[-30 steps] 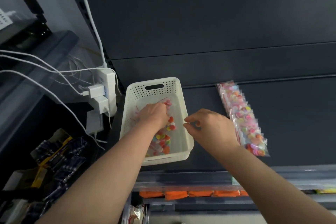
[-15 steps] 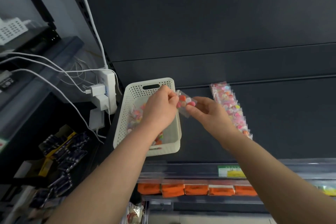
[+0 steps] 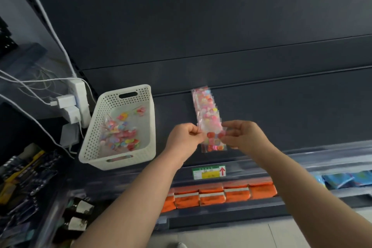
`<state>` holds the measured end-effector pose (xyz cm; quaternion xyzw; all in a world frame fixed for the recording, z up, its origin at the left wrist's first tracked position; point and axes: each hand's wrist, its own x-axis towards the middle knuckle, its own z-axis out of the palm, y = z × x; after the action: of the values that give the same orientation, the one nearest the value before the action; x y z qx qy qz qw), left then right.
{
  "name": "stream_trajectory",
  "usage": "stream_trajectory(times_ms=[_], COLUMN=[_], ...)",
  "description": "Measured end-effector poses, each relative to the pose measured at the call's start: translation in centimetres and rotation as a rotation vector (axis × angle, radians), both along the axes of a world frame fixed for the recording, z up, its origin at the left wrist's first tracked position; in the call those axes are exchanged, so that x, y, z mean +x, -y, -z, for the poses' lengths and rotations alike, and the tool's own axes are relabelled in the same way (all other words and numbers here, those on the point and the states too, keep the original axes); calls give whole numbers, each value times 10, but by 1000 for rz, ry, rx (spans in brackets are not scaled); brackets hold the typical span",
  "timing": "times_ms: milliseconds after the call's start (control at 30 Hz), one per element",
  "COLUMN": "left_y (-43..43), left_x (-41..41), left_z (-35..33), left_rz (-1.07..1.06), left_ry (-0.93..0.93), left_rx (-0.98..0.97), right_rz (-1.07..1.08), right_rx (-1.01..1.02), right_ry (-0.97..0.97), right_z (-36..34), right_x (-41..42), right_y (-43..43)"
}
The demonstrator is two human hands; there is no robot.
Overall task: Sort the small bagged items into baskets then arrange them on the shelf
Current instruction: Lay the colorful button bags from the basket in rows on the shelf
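Small bag (image 3: 213, 137): lifted out of the basket (image 3: 91, 133) and carried to its right, over the near end of the bag row (image 3: 205, 106). Left hand (image 3: 185, 137) and right hand (image 3: 243, 137) each pinched one side edge. Shelf arranging evidently under way.

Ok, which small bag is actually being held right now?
The bag with red pieces, pinched between left hand and right hand at the row's near end; others lie loose in the basket.

Red arrow (image 3: 222, 171) on shelf label (image 3: 205, 173)
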<state>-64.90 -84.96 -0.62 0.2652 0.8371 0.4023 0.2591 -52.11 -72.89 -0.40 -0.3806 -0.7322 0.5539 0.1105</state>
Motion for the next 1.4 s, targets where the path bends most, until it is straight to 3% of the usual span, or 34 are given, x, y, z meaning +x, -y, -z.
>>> stream_trajectory(times_ms=[233, 567, 767, 967, 1167, 1400], left_y=[-2, -7, -8, 0, 34, 102], left_x=[21, 24, 21, 12, -22, -85], left_z=[28, 42, 39, 13, -29, -24], left_rz=[8, -20, 29, 5, -86, -294], left_ry=[-221, -321, -315, -304, -465, -525], left_rx=[-213, -335, -327, -242, -200, -369], right_rz=[-10, 45, 7, -49, -219, -345], right_rx=[291, 422, 509, 768, 963, 952], right_ry=[110, 146, 200, 253, 221, 83], right_z=[23, 45, 45, 24, 4, 3], right_x=[7, 0, -2, -15, -55, -105], right_y=[4, 10, 8, 11, 34, 70])
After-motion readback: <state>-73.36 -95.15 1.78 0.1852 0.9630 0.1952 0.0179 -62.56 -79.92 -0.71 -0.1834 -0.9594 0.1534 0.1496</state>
